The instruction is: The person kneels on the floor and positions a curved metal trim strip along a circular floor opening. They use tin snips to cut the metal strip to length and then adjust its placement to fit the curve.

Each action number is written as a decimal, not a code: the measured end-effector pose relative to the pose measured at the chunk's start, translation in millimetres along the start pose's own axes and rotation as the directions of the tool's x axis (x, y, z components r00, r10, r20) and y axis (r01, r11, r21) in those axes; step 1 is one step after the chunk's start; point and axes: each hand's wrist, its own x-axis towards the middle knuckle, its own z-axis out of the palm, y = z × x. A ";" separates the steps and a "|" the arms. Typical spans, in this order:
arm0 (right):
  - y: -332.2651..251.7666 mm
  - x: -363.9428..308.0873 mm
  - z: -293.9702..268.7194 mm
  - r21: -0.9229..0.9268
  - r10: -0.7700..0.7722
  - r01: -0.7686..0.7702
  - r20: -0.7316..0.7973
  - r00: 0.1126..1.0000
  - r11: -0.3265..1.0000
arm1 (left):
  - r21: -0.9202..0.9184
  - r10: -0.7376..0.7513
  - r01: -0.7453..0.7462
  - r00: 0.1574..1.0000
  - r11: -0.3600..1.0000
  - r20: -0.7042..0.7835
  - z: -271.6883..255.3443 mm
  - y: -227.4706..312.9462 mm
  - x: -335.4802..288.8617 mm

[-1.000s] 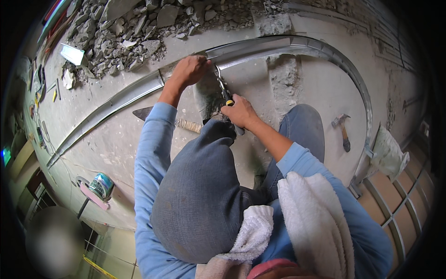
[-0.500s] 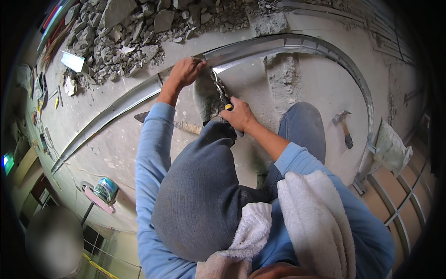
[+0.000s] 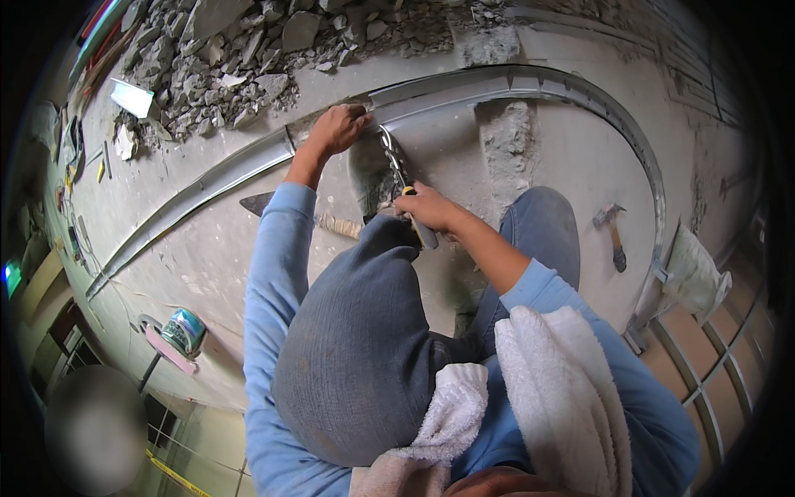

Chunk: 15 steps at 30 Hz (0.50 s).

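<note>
My left hand is at the cut end of a long, curved metal channel, its fingers bent and closed on the edge there; the fingertips are partly hidden. In my right hand is a pliers-like tool with slim silver jaws and black-and-yellow handles. Its jaws reach up to the channel's near edge, just right of my left hand. The handles stand spread apart, one of them below my palm. Another stretch of metal channel runs off to the left from beside my left wrist.
Broken concrete rubble is heaped beyond the channel. A hammer lies at the right, inside the curve. A pointed tool with a wrapped handle lies under my left forearm. At the left stands a bucket; a whitish sack is far right.
The tool's handles have spread, one now showing below my right palm. My right hand has shifted slightly right and down. My left hand stays at the channel's end.
</note>
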 end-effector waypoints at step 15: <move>24.4 -22.4 -24.8 -0.152 -0.080 0.072 -0.046 0.996 0.986 | 0.006 -0.130 0.130 0.992 0.992 0.004 6.1 7.0 -7.4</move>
